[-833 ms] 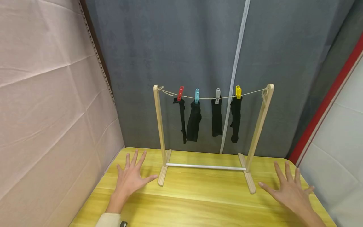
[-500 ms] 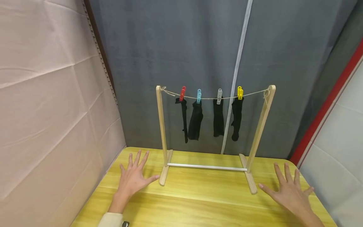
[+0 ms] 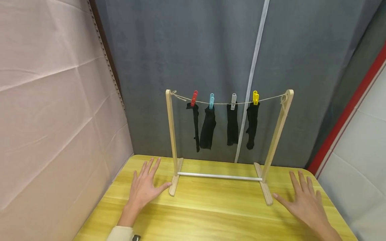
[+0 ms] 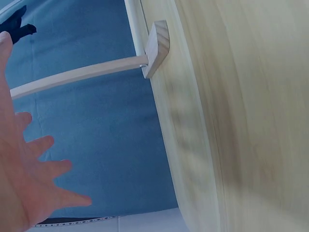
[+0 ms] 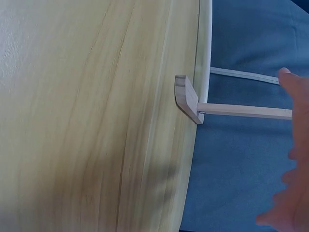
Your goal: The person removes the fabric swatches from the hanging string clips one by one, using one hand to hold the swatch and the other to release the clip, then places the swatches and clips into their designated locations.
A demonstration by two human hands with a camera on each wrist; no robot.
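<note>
Hands flank the drying rack [image 3: 229,140]: left hand [image 3: 144,190] and right hand [image 3: 304,204] lie flat, fingers spread, gripping nothing.

wooden foot [image 5: 188,99], table [image 5: 87,121], fingers [image 5: 294,145]

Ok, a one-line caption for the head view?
Open left hand and right hand flank a wooden drying rack with four pegged black socks.

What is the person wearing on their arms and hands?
Both hands are bare: no gloves or rings show. The left hand comes out of a cream sleeve with a small dark thing at the cuff, too small to tell what. The right hand shows a bare wrist, no sleeve in view.
</note>
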